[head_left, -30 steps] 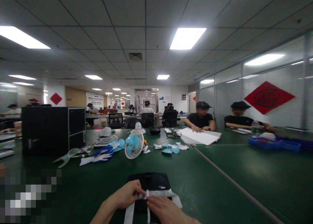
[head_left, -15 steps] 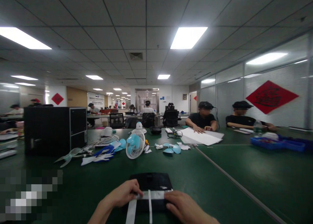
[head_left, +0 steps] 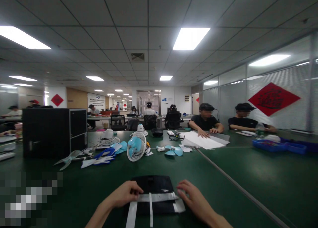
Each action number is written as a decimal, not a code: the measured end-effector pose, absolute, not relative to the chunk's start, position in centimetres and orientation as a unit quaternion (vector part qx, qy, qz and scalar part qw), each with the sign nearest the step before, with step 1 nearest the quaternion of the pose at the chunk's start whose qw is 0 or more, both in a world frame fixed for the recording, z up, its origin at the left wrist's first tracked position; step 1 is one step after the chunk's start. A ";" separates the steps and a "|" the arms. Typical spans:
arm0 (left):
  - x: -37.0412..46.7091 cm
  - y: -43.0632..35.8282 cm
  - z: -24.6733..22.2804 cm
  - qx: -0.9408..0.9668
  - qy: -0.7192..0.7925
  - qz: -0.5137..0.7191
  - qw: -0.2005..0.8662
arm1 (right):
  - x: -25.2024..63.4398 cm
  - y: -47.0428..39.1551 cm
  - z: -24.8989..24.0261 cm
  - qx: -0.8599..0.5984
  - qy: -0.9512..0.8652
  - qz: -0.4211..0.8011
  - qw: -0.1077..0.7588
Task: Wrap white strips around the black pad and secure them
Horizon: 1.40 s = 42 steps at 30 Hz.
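A flat black case-like item (head_left: 159,184) lies on the green table in front of me; its exact kind is unclear. A pale grey-white strip (head_left: 161,197), like a ribbon or tape, runs across it. Two more pale strips hang toward me, a wide one (head_left: 132,213) at left and a narrow one (head_left: 151,211) in the middle. My left hand (head_left: 125,194) has its fingers curled at the cross strip's left end and pinches it. Just beyond the right end is my right hand (head_left: 192,198), fingers loosely apart, beside a short pale flap (head_left: 179,206).
Across the table lie a small white-and-blue fan (head_left: 136,147), blue-and-white gloves (head_left: 103,157) and loose blue fan blades (head_left: 174,151). A black computer tower (head_left: 53,133) stands at left. Blue trays (head_left: 268,145) are at right. A person opposite handles white sheets (head_left: 202,140).
My right hand has lifted off the strip and moved up and right, uncovering its right end and the pale flap. My left hand has shifted slightly left. The person opposite has moved the sheets slightly.
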<state>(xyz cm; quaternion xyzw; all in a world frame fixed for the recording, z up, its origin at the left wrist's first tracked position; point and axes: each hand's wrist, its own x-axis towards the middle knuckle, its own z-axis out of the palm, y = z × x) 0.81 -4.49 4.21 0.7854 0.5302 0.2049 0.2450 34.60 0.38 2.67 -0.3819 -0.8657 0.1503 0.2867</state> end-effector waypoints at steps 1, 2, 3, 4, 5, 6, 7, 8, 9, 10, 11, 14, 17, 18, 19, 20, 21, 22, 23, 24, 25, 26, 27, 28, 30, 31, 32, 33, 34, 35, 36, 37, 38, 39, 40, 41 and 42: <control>0.5 -4.2 4.1 0.772 0.544 0.225 0.238 | 34.8 1.0 2.5 -0.397 -0.857 0.148 0.292; 0.0 -3.8 3.8 0.756 0.564 0.245 0.224 | 34.9 1.7 2.2 -0.414 -0.850 0.145 0.292; -0.7 -3.4 3.5 0.739 0.588 0.259 0.205 | 35.0 2.3 2.0 -0.429 -0.844 0.141 0.288; -1.5 -2.9 3.1 0.722 0.616 0.263 0.172 | 35.1 3.0 1.6 -0.444 -0.840 0.138 0.281; -2.4 -2.5 2.6 0.698 0.657 0.255 0.127 | 35.2 3.6 1.3 -0.456 -0.836 0.135 0.274; -3.3 -2.0 2.1 0.672 0.697 0.234 0.087 | 35.3 4.2 1.0 -0.467 -0.832 0.133 0.268; -4.3 -1.6 1.7 0.653 0.720 0.226 0.073 | 35.3 4.7 0.6 -0.477 -0.829 0.132 0.262; -5.2 -1.3 1.2 0.640 0.733 0.221 0.066 | 35.4 5.2 0.4 -0.484 -0.826 0.133 0.258; -6.0 -1.1 0.8 0.628 0.745 0.217 0.062 | 35.4 5.6 0.1 -0.488 -0.823 0.135 0.256; -6.7 -0.9 0.5 0.616 0.756 0.214 0.056 | 35.4 6.0 0.0 -0.493 -0.820 0.139 0.257; -7.3 -0.7 0.3 0.606 0.766 0.211 0.052 | 35.4 6.3 -0.1 -0.497 -0.816 0.142 0.259; -8.3 -0.5 -0.2 0.577 0.791 0.200 0.044 | 34.6 6.9 0.2 -0.498 -0.810 0.146 0.273; -8.9 -0.5 -0.5 0.557 0.808 0.190 0.039 | 32.4 6.8 1.1 -0.464 -0.826 0.140 0.286; -9.0 -0.5 -0.6 0.553 0.811 0.188 0.036 | 31.3 6.7 1.5 -0.448 -0.837 0.138 0.282; -9.1 -0.6 -0.7 0.550 0.814 0.186 0.033 | 30.2 6.5 1.8 -0.431 -0.849 0.135 0.275; -9.2 -0.6 -0.7 0.548 0.816 0.183 0.029 | 29.0 6.3 2.2 -0.414 -0.861 0.132 0.266; -9.3 -0.7 -0.7 0.547 0.817 0.179 0.025 | 27.9 6.1 2.6 -0.398 -0.871 0.128 0.257; -9.4 -0.8 -0.8 0.547 0.818 0.175 0.022 | 26.7 5.9 2.9 -0.385 -0.880 0.122 0.250; -9.4 -0.9 -0.8 0.548 0.819 0.170 0.019 | 25.6 5.8 3.2 -0.373 -0.888 0.113 0.243; -9.4 -0.9 -0.8 0.550 0.819 0.166 0.017 | 24.6 5.8 3.4 -0.363 -0.896 0.103 0.235; -9.4 -1.0 -0.7 0.552 0.818 0.161 0.014 | 23.8 5.8 3.5 -0.356 -0.902 0.091 0.225; -9.4 -1.0 -0.7 0.555 0.817 0.157 0.012 | 23.0 5.9 3.6 -0.353 -0.907 0.080 0.214; -9.4 -1.0 -0.7 0.558 0.815 0.154 0.011 | 22.4 6.0 3.6 -0.352 -0.911 0.072 0.203; -9.4 -1.0 -0.6 0.562 0.813 0.152 0.011 | 21.9 6.2 3.5 -0.354 -0.912 0.066 0.195; -9.3 -1.0 -0.6 0.568 0.809 0.150 0.015 | 21.5 6.4 3.3 -0.359 -0.912 0.063 0.187; -9.3 -1.0 -0.5 0.570 0.808 0.150 0.017 | 21.5 6.4 3.2 -0.362 -0.912 0.060 0.186; -9.3 -1.0 -0.5 0.572 0.806 0.150 0.020 | 21.7 6.4 3.2 -0.363 -0.911 0.058 0.187; -9.3 -1.0 -0.5 0.573 0.805 0.151 0.021 | 22.0 6.3 3.1 -0.364 -0.910 0.055 0.192; -9.3 -1.0 -0.5 0.574 0.805 0.152 0.023 | 22.6 6.1 3.1 -0.365 -0.908 0.051 0.199; -9.3 -1.1 -0.5 0.574 0.804 0.153 0.024 | 23.4 5.9 3.2 -0.369 -0.904 0.047 0.208; -9.3 -1.1 -0.5 0.573 0.804 0.154 0.025 | 24.3 5.8 3.3 -0.376 -0.899 0.042 0.218; -9.3 -1.1 -0.5 0.573 0.804 0.155 0.027 | 25.5 5.8 3.5 -0.387 -0.892 0.038 0.229; -9.3 -1.2 -0.5 0.573 0.804 0.156 0.028 | 26.8 5.8 3.7 -0.402 -0.883 0.034 0.238; -9.3 -1.2 -0.5 0.573 0.804 0.156 0.030 | 28.3 6.0 4.0 -0.421 -0.873 0.030 0.245; -9.3 -1.2 -0.6 0.573 0.804 0.156 0.031 | 30.0 6.2 4.2 -0.443 -0.860 0.027 0.252; -9.3 -1.2 -0.6 0.574 0.803 0.157 0.031 | 31.7 6.5 4.5 -0.466 -0.846 0.024 0.257; -9.3 -1.2 -0.6 0.574 0.803 0.157 0.031 | 33.7 6.9 4.8 -0.491 -0.831 0.021 0.262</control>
